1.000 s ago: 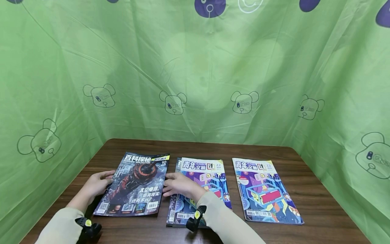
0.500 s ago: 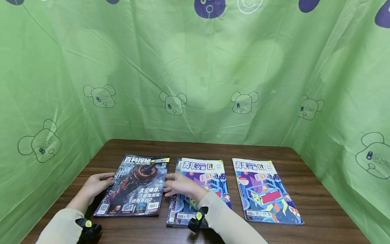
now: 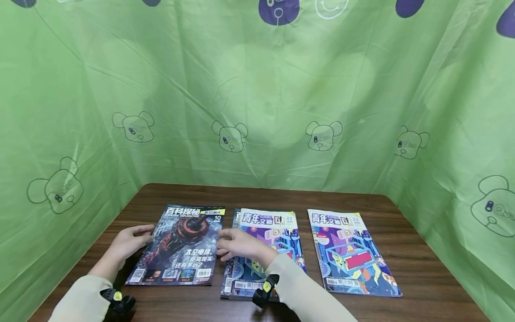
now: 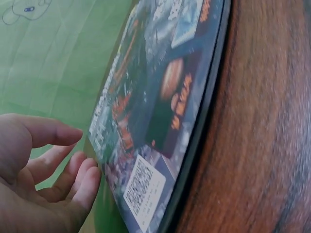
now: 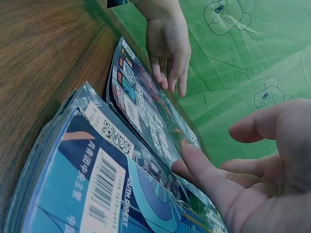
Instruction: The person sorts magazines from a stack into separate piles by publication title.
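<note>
A dark magazine (image 3: pixel 183 243) with a red ring-shaped machine on its cover lies flat on the left part of the table. My left hand (image 3: pixel 130 243) is at its left edge, with loosely bent fingers that look just off or barely touching the edge in the left wrist view. At the opposite edge is my right hand (image 3: pixel 241 245), its fingers spread and relaxed in the right wrist view, fingertips at the cover's border. Beneath my right forearm lies a small stack of magazines (image 3: pixel 267 219), a purple-blue one on top and a dark one peeking out at its left.
Another purple-blue magazine (image 3: pixel 354 255) lies alone on the right. The brown wooden table (image 3: pixel 418 268) is enclosed at the back and sides by a green curtain (image 3: pixel 277 165) with bear drawings. Each wrist wears a black strap with a camera.
The dark magazine, slightly raised a second ago, has settled flat, its top edge coming a little nearer. Both hands stay at its sides, the fingers loosening from it.
</note>
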`<action>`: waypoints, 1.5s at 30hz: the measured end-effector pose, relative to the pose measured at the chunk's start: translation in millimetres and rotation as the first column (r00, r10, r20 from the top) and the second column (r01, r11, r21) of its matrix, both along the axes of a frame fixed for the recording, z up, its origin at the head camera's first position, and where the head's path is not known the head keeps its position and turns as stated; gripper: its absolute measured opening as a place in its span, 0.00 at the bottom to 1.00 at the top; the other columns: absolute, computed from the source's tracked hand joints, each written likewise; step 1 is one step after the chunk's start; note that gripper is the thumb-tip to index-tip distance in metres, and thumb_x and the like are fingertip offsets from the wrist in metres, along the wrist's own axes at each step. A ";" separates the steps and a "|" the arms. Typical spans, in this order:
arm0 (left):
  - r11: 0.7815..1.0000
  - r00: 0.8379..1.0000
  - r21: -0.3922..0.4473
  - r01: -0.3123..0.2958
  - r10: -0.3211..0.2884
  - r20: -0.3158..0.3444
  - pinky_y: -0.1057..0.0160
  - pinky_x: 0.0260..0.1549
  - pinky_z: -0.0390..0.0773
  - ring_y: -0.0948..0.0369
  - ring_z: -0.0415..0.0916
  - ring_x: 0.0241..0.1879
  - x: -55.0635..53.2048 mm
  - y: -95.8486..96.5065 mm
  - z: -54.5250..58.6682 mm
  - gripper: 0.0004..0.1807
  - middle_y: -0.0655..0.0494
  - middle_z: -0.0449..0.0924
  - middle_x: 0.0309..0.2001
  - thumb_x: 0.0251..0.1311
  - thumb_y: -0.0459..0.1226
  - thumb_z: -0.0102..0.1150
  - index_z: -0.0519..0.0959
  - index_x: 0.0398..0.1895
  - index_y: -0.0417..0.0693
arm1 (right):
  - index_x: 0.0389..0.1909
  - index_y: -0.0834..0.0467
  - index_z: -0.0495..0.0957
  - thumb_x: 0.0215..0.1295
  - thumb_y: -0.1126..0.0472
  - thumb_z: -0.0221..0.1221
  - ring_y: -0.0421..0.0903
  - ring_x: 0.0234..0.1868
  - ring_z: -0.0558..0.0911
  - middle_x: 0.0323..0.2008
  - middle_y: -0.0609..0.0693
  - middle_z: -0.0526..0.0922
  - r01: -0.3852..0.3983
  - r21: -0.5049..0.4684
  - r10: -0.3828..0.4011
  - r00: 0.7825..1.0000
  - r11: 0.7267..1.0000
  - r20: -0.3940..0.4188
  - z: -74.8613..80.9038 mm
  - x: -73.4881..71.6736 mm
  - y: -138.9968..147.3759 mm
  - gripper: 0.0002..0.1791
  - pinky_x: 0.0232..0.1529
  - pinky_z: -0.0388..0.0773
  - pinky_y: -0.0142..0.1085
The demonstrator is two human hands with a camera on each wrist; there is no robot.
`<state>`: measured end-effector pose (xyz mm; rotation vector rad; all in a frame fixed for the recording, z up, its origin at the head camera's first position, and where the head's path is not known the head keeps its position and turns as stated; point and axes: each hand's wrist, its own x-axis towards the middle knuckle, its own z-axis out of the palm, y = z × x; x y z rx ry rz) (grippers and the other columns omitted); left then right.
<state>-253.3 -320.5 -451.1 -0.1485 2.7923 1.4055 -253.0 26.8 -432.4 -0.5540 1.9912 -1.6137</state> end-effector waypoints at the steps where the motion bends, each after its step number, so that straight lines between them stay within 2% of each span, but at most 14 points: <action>1: 1.000 1.000 0.007 -0.001 0.001 -0.003 0.69 0.38 0.78 0.57 0.76 0.46 -0.2 1.0 0.4 0.29 0.29 0.75 0.58 0.67 0.36 0.58 0.68 0.66 0.26 | 0.72 0.73 0.59 0.73 0.65 0.53 0.63 0.51 0.83 0.64 0.71 0.71 0.000 -0.008 0.000 1.000 1.000 -0.001 0.0 -0.1 0.5 0.30 0.46 0.85 0.45; 5: 0.999 1.000 0.041 0.006 -0.006 -0.001 0.67 0.39 0.82 0.60 0.77 0.43 -1.0 7.0 2.8 0.30 0.29 0.75 0.57 0.67 0.36 0.58 0.67 0.67 0.26 | 0.71 0.72 0.60 0.74 0.66 0.52 0.64 0.51 0.82 0.64 0.71 0.71 0.007 -0.024 -0.007 1.000 1.000 -0.015 -0.2 -1.2 2.7 0.29 0.45 0.86 0.46; 11: 0.995 0.999 0.091 0.039 -0.041 0.016 0.57 0.48 0.84 0.49 0.77 0.53 0.1 19.1 7.8 0.30 0.27 0.71 0.61 0.69 0.36 0.56 0.66 0.68 0.26 | 0.71 0.72 0.61 0.76 0.63 0.51 0.62 0.54 0.82 0.65 0.70 0.70 -0.005 -0.026 0.004 1.000 1.000 -0.025 2.6 -4.2 12.2 0.28 0.47 0.85 0.43; 16: 0.987 0.997 0.142 0.071 -0.074 0.013 0.56 0.49 0.83 0.50 0.78 0.53 2.0 29.4 9.5 0.29 0.26 0.70 0.62 0.70 0.35 0.55 0.65 0.68 0.25 | 0.72 0.71 0.60 0.76 0.63 0.52 0.61 0.54 0.82 0.62 0.70 0.72 0.008 -0.034 -0.009 1.000 0.999 -0.011 1.2 -8.1 24.8 0.29 0.47 0.85 0.44; 21: 0.981 0.996 0.175 0.088 -0.092 0.018 0.57 0.49 0.83 0.50 0.78 0.53 2.0 42.2 11.8 0.28 0.27 0.71 0.62 0.69 0.35 0.56 0.67 0.69 0.28 | 0.72 0.68 0.62 0.76 0.59 0.53 0.57 0.50 0.84 0.60 0.66 0.77 0.023 0.018 -0.022 0.999 1.000 -0.038 2.0 -10.6 41.6 0.29 0.48 0.85 0.46; 24: 0.976 0.993 0.189 0.109 -0.115 0.017 0.56 0.49 0.83 0.49 0.77 0.55 2.3 51.0 14.4 0.28 0.27 0.70 0.63 0.69 0.35 0.57 0.67 0.69 0.29 | 0.73 0.64 0.64 0.76 0.56 0.53 0.55 0.47 0.85 0.55 0.61 0.82 0.032 0.066 -0.029 0.998 0.997 -0.056 3.3 -10.9 52.1 0.29 0.49 0.84 0.49; 27: 0.969 0.991 0.212 0.129 -0.134 0.010 0.54 0.50 0.83 0.49 0.77 0.55 3.1 60.4 16.4 0.28 0.29 0.71 0.62 0.69 0.35 0.57 0.67 0.69 0.30 | 0.73 0.60 0.65 0.76 0.55 0.53 0.54 0.44 0.86 0.51 0.57 0.85 0.055 0.109 -0.047 0.996 0.992 -0.074 3.8 -10.9 60.7 0.28 0.44 0.84 0.51; 33: 0.937 0.985 0.311 0.158 -0.170 0.011 0.52 0.55 0.80 0.47 0.76 0.57 1.6 77.2 14.6 0.28 0.31 0.73 0.61 0.68 0.34 0.58 0.68 0.68 0.29 | 0.70 0.60 0.69 0.75 0.58 0.52 0.53 0.42 0.86 0.49 0.56 0.85 0.095 0.111 -0.086 0.993 0.989 -0.087 0.7 -10.7 73.4 0.26 0.37 0.86 0.48; 40: 0.909 0.978 0.373 0.185 -0.207 0.020 0.51 0.55 0.80 0.44 0.75 0.58 0.9 96.0 11.5 0.29 0.32 0.73 0.61 0.67 0.33 0.58 0.67 0.69 0.29 | 0.67 0.65 0.71 0.74 0.61 0.52 0.53 0.40 0.86 0.46 0.58 0.85 0.098 0.073 -0.092 0.992 0.992 -0.085 -4.9 -13.2 89.5 0.24 0.39 0.87 0.45; 45: 0.886 0.971 0.414 0.210 -0.239 0.018 0.50 0.56 0.79 0.44 0.75 0.58 2.7 110.9 12.6 0.28 0.33 0.73 0.62 0.67 0.32 0.59 0.69 0.68 0.31 | 0.67 0.68 0.70 0.74 0.63 0.52 0.55 0.40 0.86 0.45 0.62 0.84 0.095 0.040 -0.093 0.995 0.995 -0.046 -7.0 -14.5 101.9 0.23 0.41 0.87 0.45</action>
